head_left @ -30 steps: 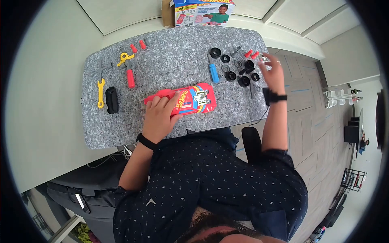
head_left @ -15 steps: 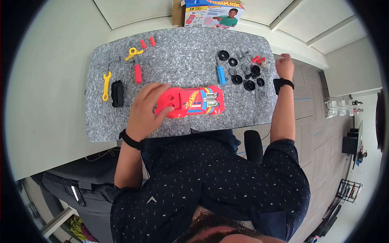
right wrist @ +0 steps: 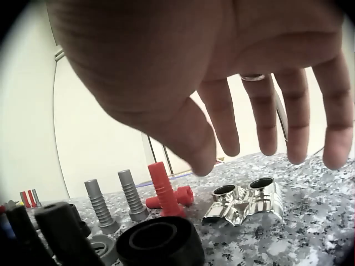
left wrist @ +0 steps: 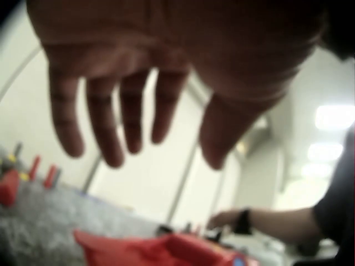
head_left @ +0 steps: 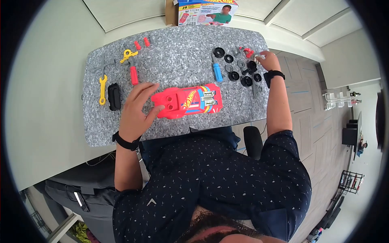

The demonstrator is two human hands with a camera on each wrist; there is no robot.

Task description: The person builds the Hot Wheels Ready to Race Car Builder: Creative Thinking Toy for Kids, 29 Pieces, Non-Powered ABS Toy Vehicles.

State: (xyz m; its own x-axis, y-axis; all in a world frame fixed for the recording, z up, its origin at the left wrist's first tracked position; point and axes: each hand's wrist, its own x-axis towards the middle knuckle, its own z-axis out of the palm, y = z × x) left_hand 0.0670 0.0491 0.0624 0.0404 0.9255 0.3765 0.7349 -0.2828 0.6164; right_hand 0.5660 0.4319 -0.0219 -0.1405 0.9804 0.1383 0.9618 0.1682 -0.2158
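A red toy car body (head_left: 194, 100) with Hot Wheels lettering lies on the speckled grey table. My left hand (head_left: 137, 111) hovers at its left end, fingers spread and slightly bent; the left wrist view shows nothing in the palm. At the table's right edge my right hand (head_left: 270, 61) reaches over a chrome toy engine piece (right wrist: 244, 202). Its fingers hang straight down above the piece, apart from it. Red toy screws (right wrist: 165, 191) and grey toy screws (right wrist: 131, 197) are beside the thumb, along with a black wheel (right wrist: 161, 244).
Black wheels and grey rings surround a blue screwdriver (head_left: 217, 72). Leftward lie a red-handled tool (head_left: 134, 75), a yellow wrench (head_left: 103, 90), a grey cross-shaped tool (head_left: 104, 66) and a black chassis part (head_left: 114, 97). A toy box (head_left: 206, 13) stands beyond the table's far edge.
My left hand has lifted off the car body and moved left, uncovering its two round holes. The right hand swung out past the right edge, then came back over the small parts.
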